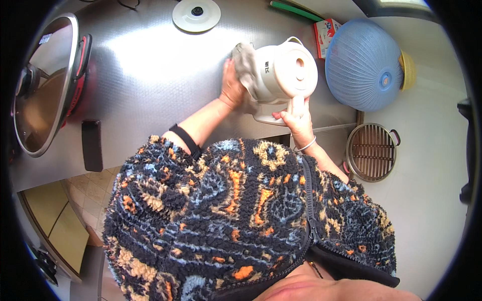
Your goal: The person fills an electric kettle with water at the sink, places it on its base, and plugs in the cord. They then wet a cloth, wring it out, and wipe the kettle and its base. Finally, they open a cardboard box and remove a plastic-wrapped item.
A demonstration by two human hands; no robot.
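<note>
A white electric kettle, lid on and tilted, is held over the metal countertop. Its handle is gripped by my right hand, which wears a white bracelet at the wrist. Pressed against the kettle's left side is a grey-beige cloth, held in my left hand. Part of the cloth hangs down behind my left fingers. Farther back on the counter lies the kettle's round white power base with a black connector at its centre.
At left stands a red pan with a glass lid, and a black phone lies near the counter edge. A blue plastic basket, a yellow basket and a red-white box are at right. A round slatted rack sits lower right.
</note>
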